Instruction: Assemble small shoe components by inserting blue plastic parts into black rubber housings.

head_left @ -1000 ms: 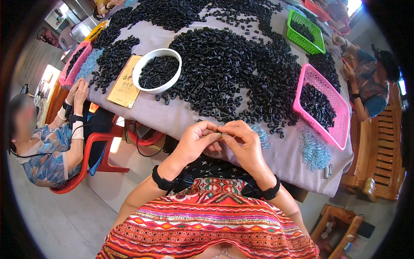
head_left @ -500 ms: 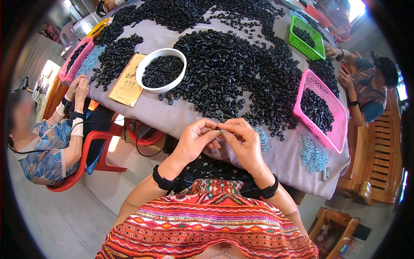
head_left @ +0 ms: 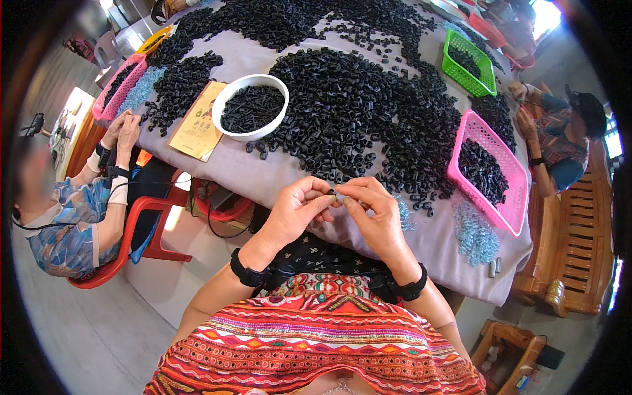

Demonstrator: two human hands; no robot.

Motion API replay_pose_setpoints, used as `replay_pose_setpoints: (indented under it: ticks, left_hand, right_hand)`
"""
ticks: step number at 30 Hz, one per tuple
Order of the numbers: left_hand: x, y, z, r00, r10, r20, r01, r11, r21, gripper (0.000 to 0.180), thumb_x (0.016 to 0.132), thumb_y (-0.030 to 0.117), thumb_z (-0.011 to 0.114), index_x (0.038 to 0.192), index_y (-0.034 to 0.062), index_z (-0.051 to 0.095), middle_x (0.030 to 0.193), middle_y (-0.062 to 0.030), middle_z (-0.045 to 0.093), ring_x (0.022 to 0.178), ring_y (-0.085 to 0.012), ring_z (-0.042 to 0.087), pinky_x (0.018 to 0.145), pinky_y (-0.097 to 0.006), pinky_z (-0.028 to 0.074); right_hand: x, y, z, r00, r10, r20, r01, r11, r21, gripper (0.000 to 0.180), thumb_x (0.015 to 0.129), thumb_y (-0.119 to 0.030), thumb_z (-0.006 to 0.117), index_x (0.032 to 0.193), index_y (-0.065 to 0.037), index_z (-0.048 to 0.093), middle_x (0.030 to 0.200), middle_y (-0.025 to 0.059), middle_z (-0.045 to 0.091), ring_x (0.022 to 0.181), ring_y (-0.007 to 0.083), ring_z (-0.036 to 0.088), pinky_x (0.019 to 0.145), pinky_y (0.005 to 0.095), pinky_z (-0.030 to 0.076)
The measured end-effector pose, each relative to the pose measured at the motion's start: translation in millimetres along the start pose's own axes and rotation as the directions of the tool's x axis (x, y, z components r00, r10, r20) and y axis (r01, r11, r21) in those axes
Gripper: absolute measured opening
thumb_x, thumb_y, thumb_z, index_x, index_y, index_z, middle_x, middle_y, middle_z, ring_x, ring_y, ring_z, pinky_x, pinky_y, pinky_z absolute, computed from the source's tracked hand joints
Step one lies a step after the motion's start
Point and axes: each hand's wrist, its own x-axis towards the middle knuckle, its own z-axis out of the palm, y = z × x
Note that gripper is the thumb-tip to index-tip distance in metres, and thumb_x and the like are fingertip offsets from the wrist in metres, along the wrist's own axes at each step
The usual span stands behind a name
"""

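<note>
My left hand (head_left: 296,210) and my right hand (head_left: 374,212) meet just off the near edge of the cloth-covered table. Between the left fingertips is a small black plastic piece (head_left: 332,192), largely covered by the fingers. My right thumb and forefinger pinch right beside it; whether they grip the same piece or another tiny one is hidden. Beyond my hands spreads a big heap of short black tubular pieces (head_left: 342,99). Close to my right hand lies a small patch of clear bluish springs (head_left: 403,214), partly covered by that hand.
A white round bowl (head_left: 283,117) of thin black parts stands beside a yellow booklet (head_left: 197,128). On the right are a pink basket (head_left: 492,141), bluish springs (head_left: 477,234) and a green basket (head_left: 484,84). One person (head_left: 79,230) sits left, another person (head_left: 559,138) right.
My fingers have shifted slightly around the small black piece, and my right fingertips sit a little apart from the left ones. The view has moved a little.
</note>
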Motion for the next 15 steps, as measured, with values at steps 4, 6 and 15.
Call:
replay_pose_setpoints:
  ticks: [4, 6, 15]
  left_hand:
    - [1, -3, -1, 1.0, 0.001, 0.008, -0.001, 1.0, -0.018, 0.013, 0.097, 0.008, 0.061, 0.107, 0.0008, 0.059, 0.084, -0.0031, 0.067, 0.068, -0.0085, 0.065, 0.06, -0.022, 0.051]
    - [2, -5, -3, 1.0, -0.008, 0.024, 0.008, 1.0, -0.001, 0.012, 0.097, 0.008, 0.061, 0.106, 0.001, 0.06, 0.084, -0.0031, 0.067, 0.067, -0.0077, 0.064, 0.06, -0.021, 0.051]
    - [1, -7, -6, 0.999, -0.015, 0.033, 0.014, 0.999, 0.046, 0.01, 0.096, 0.006, 0.061, 0.105, 0.0009, 0.061, 0.087, -0.0034, 0.068, 0.065, -0.0053, 0.06, 0.059, -0.019, 0.05]
  right_hand:
    - [1, -7, -1, 1.0, 0.004, 0.023, -0.003, 0.998, -0.066, 0.023, 0.088, 0.0, 0.062, 0.109, -0.002, 0.071, 0.104, 0.01, 0.065, 0.086, 0.0197, 0.067, 0.068, 0.029, 0.052]
    - [2, -5, -2, 0.993, -0.106, 0.05, 0.112, 0.984, -0.14, 0.023, 0.087, -0.001, 0.063, 0.109, -0.002, 0.07, 0.103, 0.0119, 0.065, 0.086, 0.0274, 0.067, 0.072, 0.0352, 0.054]
    - [2, 0, -2, 0.976, -0.19, 0.106, 0.21, 0.952, -0.224, 0.022, 0.086, -0.004, 0.065, 0.108, -0.002, 0.068, 0.102, 0.015, 0.065, 0.088, 0.0342, 0.066, 0.075, 0.04, 0.055]
